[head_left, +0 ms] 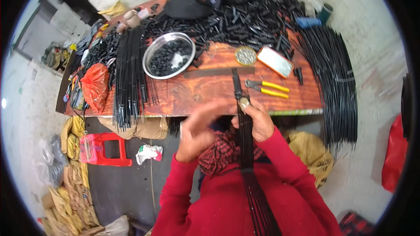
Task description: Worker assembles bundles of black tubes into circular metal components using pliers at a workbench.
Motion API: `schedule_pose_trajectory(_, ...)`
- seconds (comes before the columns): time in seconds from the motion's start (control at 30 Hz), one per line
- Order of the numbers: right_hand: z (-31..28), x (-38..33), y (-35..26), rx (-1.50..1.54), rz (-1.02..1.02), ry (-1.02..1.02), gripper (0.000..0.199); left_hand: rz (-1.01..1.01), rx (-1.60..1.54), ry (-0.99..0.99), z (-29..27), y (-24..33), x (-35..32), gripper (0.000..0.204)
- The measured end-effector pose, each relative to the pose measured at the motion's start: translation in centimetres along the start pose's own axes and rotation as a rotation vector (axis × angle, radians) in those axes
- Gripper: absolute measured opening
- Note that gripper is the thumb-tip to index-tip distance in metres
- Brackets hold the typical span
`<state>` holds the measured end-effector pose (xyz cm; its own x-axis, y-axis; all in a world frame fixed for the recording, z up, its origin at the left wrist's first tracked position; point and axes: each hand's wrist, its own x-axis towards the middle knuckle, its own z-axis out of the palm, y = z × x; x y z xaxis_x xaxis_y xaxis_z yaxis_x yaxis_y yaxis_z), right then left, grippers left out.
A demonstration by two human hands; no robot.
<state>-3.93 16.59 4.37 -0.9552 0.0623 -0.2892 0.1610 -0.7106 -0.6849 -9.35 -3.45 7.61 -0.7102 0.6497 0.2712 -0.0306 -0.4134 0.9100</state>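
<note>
My right hand [259, 122] is closed around a folded black umbrella frame [246, 144], thumb pressed on it near its upper part. The frame's tip rests over the table's front edge, and its thin ribs run down across my red sweater. To the left of the frame, my left hand [197, 131] is raised near the table edge and smeared by motion, so its fingers are unclear. On the table just beyond the right hand lie yellow-handled pliers [270, 89]. Near them are a round tin of small metal bits [245, 56] and an orange-edged rectangular tray [275, 62] with a white inside.
A steel bowl [145, 54] of small black parts stands left of centre on the wooden table [205, 91]. Black rod bundles lie at left [127, 78] and right [334, 87]. Black tubular parts [245, 19] are heaped behind. A red stool [107, 148] stands on the floor.
</note>
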Motion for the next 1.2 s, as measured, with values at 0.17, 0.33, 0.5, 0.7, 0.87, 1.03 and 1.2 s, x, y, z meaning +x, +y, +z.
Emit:
schedule_pose_trajectory(0.17, -1.4, 1.6, 0.9, -0.050, -0.003, 0.051, 0.023, 0.027, 0.181, -0.515, 4.7, 3.8, -1.1, 0.099)
schedule_pose_trajectory(0.33, -0.8, 4.0, 0.7, -0.088, -0.039, 0.058, 0.027, 0.129, 0.210, -0.457, 6.4, 1.4, -2.0, 0.051)
schedule_pose_trajectory(0.5, 2.8, 4.8, -1.0, -0.158, -0.339, 0.029, 0.026, -0.045, 0.272, 0.113, 3.6, 1.9, -0.7, 0.009)
schedule_pose_trajectory(0.7, 7.4, 5.5, 1.0, -0.306, -0.520, -0.092, 0.024, 0.203, 0.617, 0.465, 0.4, 0.6, 3.7, 0.016)
schedule_pose_trajectory(0.87, 8.2, 5.6, 2.1, -0.678, -0.904, 0.072, 0.035, 0.250, 1.175, 0.418, -1.8, 2.2, 4.9, 0.026)
schedule_pose_trajectory(1.03, 8.5, 5.2, 2.2, -0.673, -0.849, 0.102, 0.036, 0.110, 0.762, 0.435, -0.5, 4.9, 5.7, 0.033)
schedule_pose_trajectory(1.2, 8.7, 5.3, 2.6, -0.711, -0.847, 0.118, 0.040, -0.089, 0.739, 0.401, -2.2, 6.2, 6.2, 0.029)
